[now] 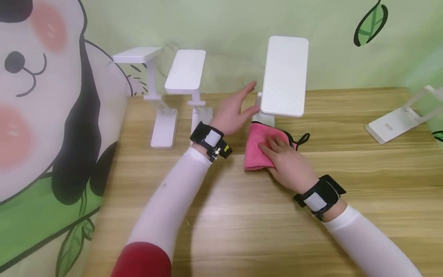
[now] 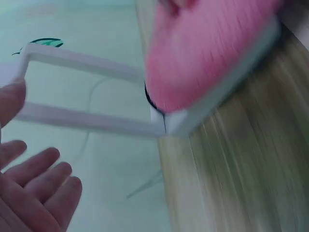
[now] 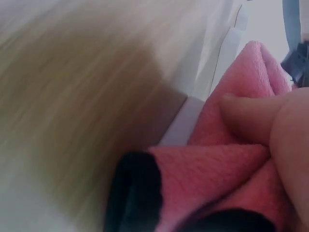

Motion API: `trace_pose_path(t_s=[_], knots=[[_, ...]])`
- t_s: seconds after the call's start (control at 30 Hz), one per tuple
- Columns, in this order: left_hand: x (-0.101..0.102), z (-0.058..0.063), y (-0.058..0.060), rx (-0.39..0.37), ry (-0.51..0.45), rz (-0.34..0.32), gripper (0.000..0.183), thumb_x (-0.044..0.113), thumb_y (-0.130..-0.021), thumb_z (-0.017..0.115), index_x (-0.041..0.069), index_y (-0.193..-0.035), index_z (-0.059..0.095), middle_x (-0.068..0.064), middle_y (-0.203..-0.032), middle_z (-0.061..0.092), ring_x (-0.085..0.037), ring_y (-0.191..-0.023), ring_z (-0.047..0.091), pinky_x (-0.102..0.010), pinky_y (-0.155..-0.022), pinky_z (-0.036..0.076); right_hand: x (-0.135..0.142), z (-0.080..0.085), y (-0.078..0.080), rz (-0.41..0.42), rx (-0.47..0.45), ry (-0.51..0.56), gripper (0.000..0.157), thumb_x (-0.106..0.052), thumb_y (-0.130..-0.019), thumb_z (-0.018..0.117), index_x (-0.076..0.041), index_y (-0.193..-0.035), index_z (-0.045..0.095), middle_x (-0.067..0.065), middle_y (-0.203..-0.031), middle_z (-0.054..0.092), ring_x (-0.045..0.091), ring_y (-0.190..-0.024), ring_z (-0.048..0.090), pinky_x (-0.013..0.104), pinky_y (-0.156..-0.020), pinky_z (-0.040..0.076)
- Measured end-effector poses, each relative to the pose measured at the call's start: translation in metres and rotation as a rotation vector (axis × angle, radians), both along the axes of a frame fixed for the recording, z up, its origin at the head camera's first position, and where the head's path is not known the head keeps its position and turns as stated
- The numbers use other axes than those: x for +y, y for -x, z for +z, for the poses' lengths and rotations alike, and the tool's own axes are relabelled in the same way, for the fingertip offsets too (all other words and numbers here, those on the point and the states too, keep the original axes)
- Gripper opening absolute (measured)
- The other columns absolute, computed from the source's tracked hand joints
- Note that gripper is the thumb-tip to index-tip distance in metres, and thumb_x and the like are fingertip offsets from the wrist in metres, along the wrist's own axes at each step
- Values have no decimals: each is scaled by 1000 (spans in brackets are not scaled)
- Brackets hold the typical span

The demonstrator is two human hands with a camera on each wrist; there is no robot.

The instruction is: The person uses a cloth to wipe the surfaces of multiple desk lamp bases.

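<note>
A pink cloth (image 1: 257, 144) with black edging and a loop lies over the base of a white desk lamp (image 1: 285, 75). On this cloth, my right hand (image 1: 292, 165) presses with bent fingers. The right wrist view shows the thumb (image 3: 246, 113) against the bunched pink cloth (image 3: 207, 169), while the other fingers are mostly hidden. My left hand (image 1: 233, 113) is beside the lamp's post, fingers spread and holding nothing. In the left wrist view its thumb (image 2: 10, 101) overlaps the upper end of the lamp's arms (image 2: 91, 118); whether they touch I cannot tell.
Two similar white lamps, one at the far left (image 1: 164, 129) and one nearer (image 1: 187, 69), stand left of my left hand. Another white lamp (image 1: 394, 125) is at the right edge, partly out of view. The wooden table (image 1: 249, 231) meets a painted wall (image 1: 221, 30) behind.
</note>
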State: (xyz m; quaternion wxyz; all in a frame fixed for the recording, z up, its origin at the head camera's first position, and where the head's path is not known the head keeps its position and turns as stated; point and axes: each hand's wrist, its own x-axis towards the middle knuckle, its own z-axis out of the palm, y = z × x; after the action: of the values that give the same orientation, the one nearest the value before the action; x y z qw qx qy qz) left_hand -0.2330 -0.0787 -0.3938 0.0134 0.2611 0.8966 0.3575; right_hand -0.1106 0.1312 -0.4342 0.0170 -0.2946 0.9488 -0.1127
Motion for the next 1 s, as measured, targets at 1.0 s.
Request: trace_pose_path(t_s=[1.0], knots=[[6, -5, 12, -7, -2, 14, 28, 26, -107, 42, 21, -132, 56, 3, -120, 63, -5, -113, 52, -26, -99, 42, -25, -9, 45, -23, -62, -8, 58, -9, -92, 58, -19, -148, 45, 14, -150, 43, 30, -138, 33, 49, -73, 57]])
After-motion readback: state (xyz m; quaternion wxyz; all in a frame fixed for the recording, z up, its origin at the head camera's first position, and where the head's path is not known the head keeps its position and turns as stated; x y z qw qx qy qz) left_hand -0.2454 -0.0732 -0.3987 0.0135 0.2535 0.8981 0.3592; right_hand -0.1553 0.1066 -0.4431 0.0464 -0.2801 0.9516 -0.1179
